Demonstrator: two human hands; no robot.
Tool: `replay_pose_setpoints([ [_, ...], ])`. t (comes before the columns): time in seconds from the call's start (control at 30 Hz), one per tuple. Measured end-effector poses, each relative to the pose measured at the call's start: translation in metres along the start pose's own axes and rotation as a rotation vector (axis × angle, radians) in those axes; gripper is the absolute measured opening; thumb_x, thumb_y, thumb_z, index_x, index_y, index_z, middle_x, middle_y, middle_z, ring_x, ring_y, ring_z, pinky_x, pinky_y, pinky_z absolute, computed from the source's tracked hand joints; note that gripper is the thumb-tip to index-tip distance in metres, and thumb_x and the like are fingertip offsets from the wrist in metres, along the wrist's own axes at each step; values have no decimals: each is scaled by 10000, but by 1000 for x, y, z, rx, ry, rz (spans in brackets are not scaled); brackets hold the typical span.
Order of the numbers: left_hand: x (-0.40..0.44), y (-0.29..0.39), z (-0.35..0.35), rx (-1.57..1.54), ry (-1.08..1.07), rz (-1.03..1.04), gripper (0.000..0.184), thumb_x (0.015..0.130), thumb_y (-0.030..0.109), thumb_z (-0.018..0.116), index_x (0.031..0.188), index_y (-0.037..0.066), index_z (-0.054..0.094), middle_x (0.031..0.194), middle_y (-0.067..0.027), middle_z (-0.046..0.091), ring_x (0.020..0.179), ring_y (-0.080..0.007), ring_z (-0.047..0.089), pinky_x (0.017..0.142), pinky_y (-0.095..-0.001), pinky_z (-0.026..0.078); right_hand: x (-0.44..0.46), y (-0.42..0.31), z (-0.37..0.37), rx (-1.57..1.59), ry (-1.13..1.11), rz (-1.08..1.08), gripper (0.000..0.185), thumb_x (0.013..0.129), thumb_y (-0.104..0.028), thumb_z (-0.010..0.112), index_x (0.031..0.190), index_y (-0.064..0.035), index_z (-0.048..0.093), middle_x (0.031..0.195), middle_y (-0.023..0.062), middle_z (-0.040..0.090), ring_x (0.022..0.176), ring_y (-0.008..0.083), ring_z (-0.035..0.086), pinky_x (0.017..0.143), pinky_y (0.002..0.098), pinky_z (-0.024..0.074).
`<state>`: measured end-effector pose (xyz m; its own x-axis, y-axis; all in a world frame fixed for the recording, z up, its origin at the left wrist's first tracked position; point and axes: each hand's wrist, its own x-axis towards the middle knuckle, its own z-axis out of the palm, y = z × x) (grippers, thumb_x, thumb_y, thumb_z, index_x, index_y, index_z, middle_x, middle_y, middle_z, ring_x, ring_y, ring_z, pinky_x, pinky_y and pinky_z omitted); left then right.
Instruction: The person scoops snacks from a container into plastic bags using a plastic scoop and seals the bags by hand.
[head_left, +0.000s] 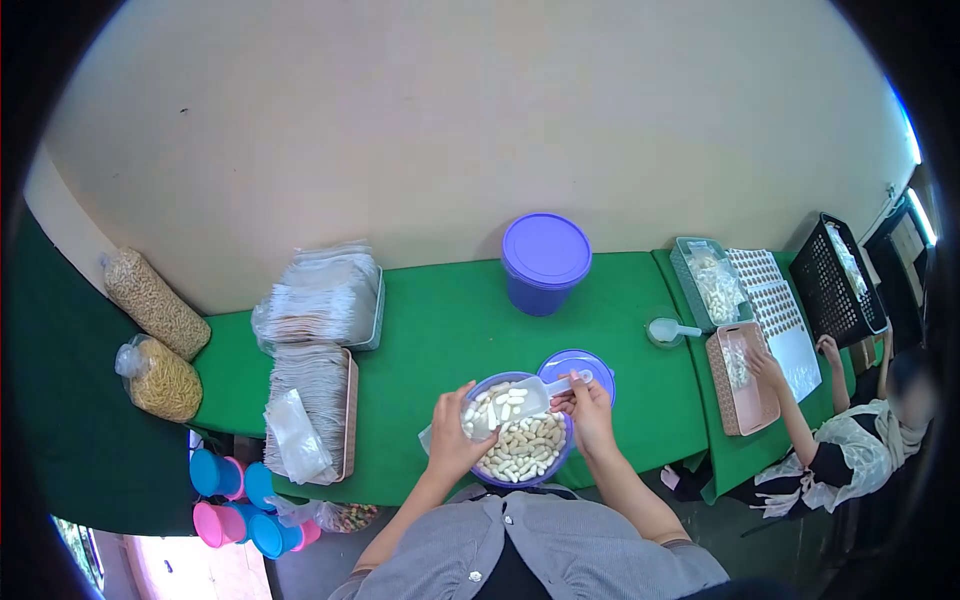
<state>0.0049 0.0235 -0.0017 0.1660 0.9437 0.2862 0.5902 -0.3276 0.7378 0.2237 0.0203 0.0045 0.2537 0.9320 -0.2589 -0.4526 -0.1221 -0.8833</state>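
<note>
My right hand (588,412) grips the handle of a translucent white scoop (538,396). The scoop points left and holds whitish, peanut-shaped pieces. At its mouth, my left hand (455,432) is closed around what looks like a clear plastic bag (425,440), partly hidden by the fingers, with similar pieces showing beside it. Both hands are over an open purple tub (566,452) full of the same pale pieces (520,450). Just behind the tub, a round purple lid (602,372) lies on the green cloth.
A closed purple tub (545,262) stands near the wall. Baskets of stacked packets (318,300) are at left, beside large bags of snacks (160,380). Right of me are a small bowl with a scoop (665,332), baskets (742,390) and another person's hand (766,366).
</note>
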Motion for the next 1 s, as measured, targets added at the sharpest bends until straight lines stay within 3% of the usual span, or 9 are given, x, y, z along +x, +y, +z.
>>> replay_pose_setpoints([
  [0.2,-1,7,4,-40,-36,38,780,610,154,820,1294,89,451,1096,-136,498,1025,-309,530,890,-412,452,-11,-8,13,-44,-21,-53,303,987,-257,506,994,33,592,777,100,637,640,130,620,588,253,530],
  [0.37,-4,10,10,-39,-68,80,800,587,125,819,1298,102,455,1082,-129,495,1013,-319,521,888,-421,438,-31,1,25,-260,-71,-248,208,961,-164,558,986,40,592,771,95,646,646,125,636,578,245,528],
  [0.53,-8,7,17,-27,-72,133,815,574,100,812,1310,137,465,1043,-118,486,995,-315,512,879,-425,426,-49,3,41,-515,-135,-233,153,931,-108,580,980,37,580,781,100,659,676,129,654,595,267,537],
  [0.6,-8,4,20,-21,-41,135,825,568,86,808,1316,152,467,1027,-119,482,988,-314,510,874,-419,426,-54,4,48,-630,-210,-417,121,934,-61,565,989,46,579,782,74,636,669,104,633,583,247,543],
  [0.77,-7,12,16,-106,2,121,814,574,75,810,1308,113,461,1043,-126,495,976,-309,519,862,-405,437,-52,-10,51,-607,-204,-400,131,899,-79,607,962,36,602,799,120,669,687,155,664,613,284,538],
  [1.0,-4,14,11,-160,21,135,830,573,77,817,1311,80,435,1045,-133,497,974,-291,530,858,-393,459,-53,-24,48,-651,-131,-632,134,909,-87,605,937,40,635,795,100,672,669,136,656,613,266,534],
])
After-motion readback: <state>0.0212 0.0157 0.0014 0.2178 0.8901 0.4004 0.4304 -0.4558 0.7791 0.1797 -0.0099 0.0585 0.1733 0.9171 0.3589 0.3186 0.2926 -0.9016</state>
